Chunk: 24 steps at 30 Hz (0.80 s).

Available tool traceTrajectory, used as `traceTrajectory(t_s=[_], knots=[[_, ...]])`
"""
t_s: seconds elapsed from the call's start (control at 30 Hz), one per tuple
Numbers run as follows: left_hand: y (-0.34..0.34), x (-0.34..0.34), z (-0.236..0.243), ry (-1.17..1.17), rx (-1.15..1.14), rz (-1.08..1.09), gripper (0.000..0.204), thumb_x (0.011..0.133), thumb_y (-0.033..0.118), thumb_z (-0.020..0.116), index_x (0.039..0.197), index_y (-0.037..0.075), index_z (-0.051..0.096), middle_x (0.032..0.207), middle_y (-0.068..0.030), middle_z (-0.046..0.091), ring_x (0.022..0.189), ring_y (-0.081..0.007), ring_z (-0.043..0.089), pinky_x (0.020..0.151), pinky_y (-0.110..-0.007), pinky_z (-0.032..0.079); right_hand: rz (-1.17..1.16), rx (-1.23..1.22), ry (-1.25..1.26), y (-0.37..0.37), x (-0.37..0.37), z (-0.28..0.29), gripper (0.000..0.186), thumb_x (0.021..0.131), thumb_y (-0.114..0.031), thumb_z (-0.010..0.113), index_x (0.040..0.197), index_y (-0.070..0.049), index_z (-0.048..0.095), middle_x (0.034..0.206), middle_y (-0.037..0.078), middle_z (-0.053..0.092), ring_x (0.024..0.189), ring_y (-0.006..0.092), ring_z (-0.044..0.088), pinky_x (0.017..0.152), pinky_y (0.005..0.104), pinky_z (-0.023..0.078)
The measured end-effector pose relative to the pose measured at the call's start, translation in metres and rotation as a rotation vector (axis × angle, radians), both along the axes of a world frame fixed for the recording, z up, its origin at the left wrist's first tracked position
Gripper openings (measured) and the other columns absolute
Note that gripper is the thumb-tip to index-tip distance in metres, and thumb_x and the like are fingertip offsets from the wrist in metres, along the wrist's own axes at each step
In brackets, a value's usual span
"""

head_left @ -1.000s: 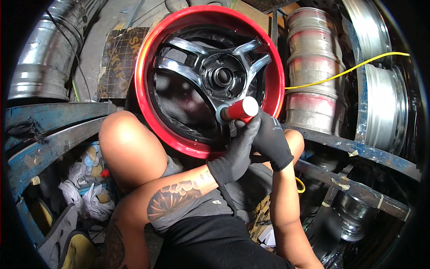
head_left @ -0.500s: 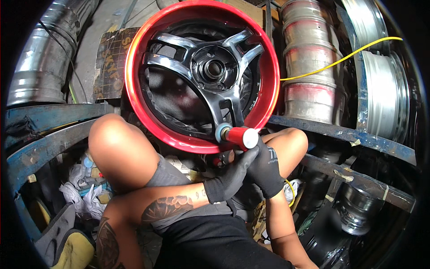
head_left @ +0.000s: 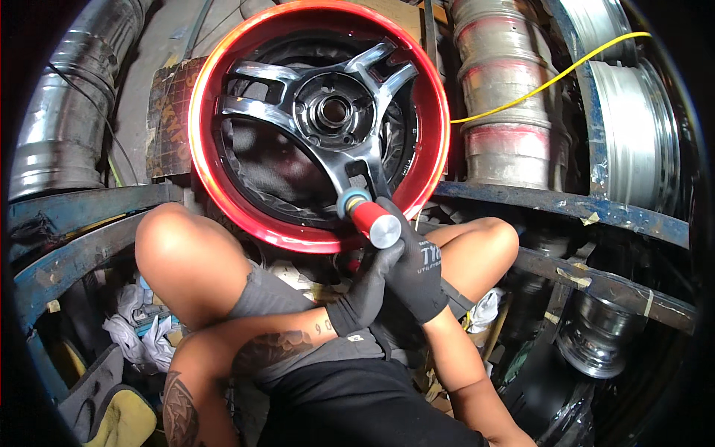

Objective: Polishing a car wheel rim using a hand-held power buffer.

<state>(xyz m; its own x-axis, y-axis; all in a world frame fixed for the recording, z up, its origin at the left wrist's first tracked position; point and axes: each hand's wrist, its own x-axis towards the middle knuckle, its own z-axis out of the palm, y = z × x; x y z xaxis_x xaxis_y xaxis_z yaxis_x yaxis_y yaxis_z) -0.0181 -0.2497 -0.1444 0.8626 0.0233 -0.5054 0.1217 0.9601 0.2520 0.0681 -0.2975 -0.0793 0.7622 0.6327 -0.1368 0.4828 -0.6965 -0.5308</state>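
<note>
A wheel with a glossy red outer lip [head_left: 202, 127] and a dark, polished spoked centre [head_left: 328, 153] leans in front of my knees. My left hand [head_left: 365, 290] and my right hand [head_left: 417, 272], both in black gloves, are closed around a small red handheld rotary sander [head_left: 372, 220] with a silver end cap. Its round blue-grey pad [head_left: 348, 201] rests at the lower spoke, close to the rim's inner edge. The gloves hide the tool's handle. My right fingers reach up along its far side, while my left hand wraps it from below.
Stacked bare metal rims [head_left: 510, 97] stand to the right, beside a blue steel frame [head_left: 558, 205] and silver rims [head_left: 633, 134]. A yellow hose [head_left: 551, 82] crosses there. More metal barrels [head_left: 67, 112] stand at left. Rags [head_left: 149, 339] lie below the left frame bar.
The whole view has shifted, so the wheel sits further left. Both hands and the sander have moved left with it, and the pad is slightly higher up the lower spoke, nearer the hub.
</note>
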Motion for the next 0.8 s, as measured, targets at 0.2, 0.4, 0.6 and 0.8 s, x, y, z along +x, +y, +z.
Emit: traceTrajectory(t_s=[0.2, 0.4, 0.6, 0.8], knots=[[-0.002, -0.003, 0.001, -0.004, 0.072, -0.019, 0.054, 0.113, 0.035, 0.055, 0.153, 0.0, 0.049, 0.149, -0.0071, 0.055, 0.136, -0.0154, 0.053, 0.118, -0.033, 0.042, 0.026, 0.032, 0.02, -0.002, -0.002, 0.001, 0.055, 0.097, -0.007, 0.062, 0.152, -0.01, 0.057, 0.125, 0.023, 0.073, 0.111, 0.0422, 0.073, 0.09, 0.045, 0.06], [-0.002, -0.001, 0.012, 0.059, 0.156, -0.034, 0.05, 0.113, 0.035, 0.054, 0.148, -0.001, 0.055, 0.143, -0.0071, 0.059, 0.133, -0.0156, 0.054, 0.116, -0.033, 0.042, 0.027, -0.058, 0.132, -0.008, -0.001, 0.003, 0.055, 0.096, -0.007, 0.061, 0.151, -0.01, 0.058, 0.12, 0.024, 0.074, 0.107, 0.0426, 0.074, 0.088, 0.0452, 0.06], [0.007, 0.015, 0.012, -0.029, 0.162, 0.036, 0.054, 0.114, 0.038, 0.052, 0.153, 0.0, 0.05, 0.147, -0.0088, 0.056, 0.136, -0.0163, 0.053, 0.118, -0.033, 0.041, 0.069, -0.06, -0.012, 0.005, 0.017, 0.001, 0.061, 0.092, -0.016, 0.07, 0.151, -0.013, 0.057, 0.109, 0.023, 0.076, 0.092, 0.0409, 0.076, 0.077, 0.0478, 0.06], [0.024, 0.036, 0.027, 0.011, 0.037, 0.122, 0.06, 0.114, 0.046, 0.052, 0.155, 0.003, 0.047, 0.143, -0.006, 0.057, 0.13, -0.0135, 0.056, 0.113, -0.032, 0.045, 0.095, -0.055, 0.148, 0.03, 0.046, 0.006, 0.051, 0.09, -0.022, 0.081, 0.138, -0.009, 0.066, 0.107, 0.021, 0.078, 0.101, 0.0387, 0.077, 0.083, 0.0436, 0.06]])
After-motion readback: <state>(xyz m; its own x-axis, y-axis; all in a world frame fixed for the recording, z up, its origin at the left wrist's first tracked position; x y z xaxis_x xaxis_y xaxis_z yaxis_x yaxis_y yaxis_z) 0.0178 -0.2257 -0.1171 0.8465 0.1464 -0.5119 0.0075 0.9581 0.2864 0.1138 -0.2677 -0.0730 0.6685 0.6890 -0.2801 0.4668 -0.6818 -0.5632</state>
